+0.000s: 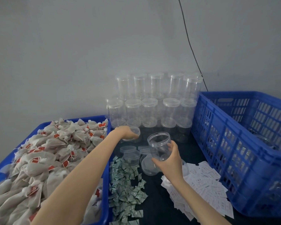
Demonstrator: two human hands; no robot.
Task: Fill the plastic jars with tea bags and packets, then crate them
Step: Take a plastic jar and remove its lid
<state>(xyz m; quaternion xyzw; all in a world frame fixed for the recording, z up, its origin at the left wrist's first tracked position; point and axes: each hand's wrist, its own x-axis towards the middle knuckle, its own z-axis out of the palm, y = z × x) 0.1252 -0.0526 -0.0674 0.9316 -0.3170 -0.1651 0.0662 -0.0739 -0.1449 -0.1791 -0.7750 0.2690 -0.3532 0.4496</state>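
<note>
Hands grip clear jars, right (169, 161) and left (126, 133) (labels unreadable).

The stack of clear lidded plastic jars (152, 103) stands at the back of the dark worktop (154, 207), against the grey wall (71, 46). Left of the stack sits the blue plastic tray (106, 184), with the heap of beige tea bags with red tags (44, 156) in it. Right of the stack stands the blue slatted plastic crate (234, 151). Before the stack lie loose clear round lids (128, 148), then the pile of small green-printed packets (125, 187) and, to its right, the spread of white paper sachets (201, 187).
</note>
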